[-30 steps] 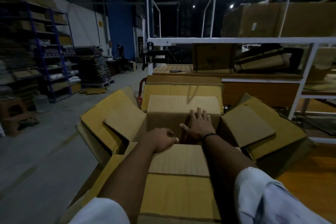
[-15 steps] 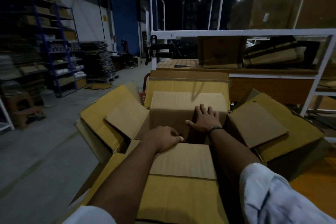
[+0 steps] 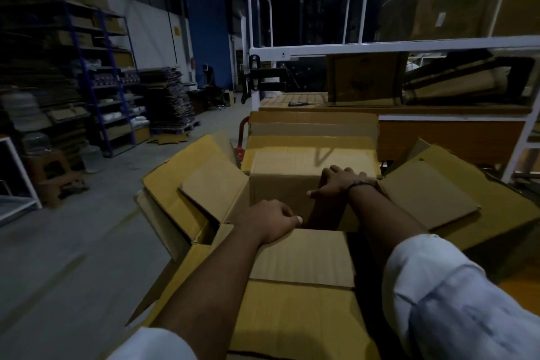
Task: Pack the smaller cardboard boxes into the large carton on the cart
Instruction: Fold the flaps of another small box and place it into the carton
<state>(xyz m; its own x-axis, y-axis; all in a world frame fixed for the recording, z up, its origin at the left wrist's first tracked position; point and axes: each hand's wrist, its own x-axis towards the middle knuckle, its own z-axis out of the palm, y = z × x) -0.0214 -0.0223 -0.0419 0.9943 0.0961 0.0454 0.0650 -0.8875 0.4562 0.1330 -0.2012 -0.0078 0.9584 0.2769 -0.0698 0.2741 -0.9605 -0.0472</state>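
The large carton point(image 3: 190, 184) stands open in front of me, its four yellow-brown flaps folded outward. Inside it, against the far wall, sits a smaller cardboard box point(image 3: 283, 172) with its closed top level with the rim. My right hand point(image 3: 340, 184) lies over that box's near right corner, fingers on the top and thumb down the front face. My left hand point(image 3: 271, 221) is curled over the edge of the carton's near flap point(image 3: 304, 260). A dark gap shows between that flap and the small box. The cart under the carton is hidden except for a red handle point(image 3: 242, 137).
A white metal rack point(image 3: 380, 48) with big cartons and an orange wooden deck stands close behind and to the right. Blue shelving point(image 3: 117, 82) and stacks of flattened cardboard point(image 3: 169, 96) line the left wall. A brown stool point(image 3: 55, 172) sits on the grey floor at left.
My right hand has slid right along the small box, from its middle to the near right corner. The left hand has stayed on the near flap. My view has moved closer.
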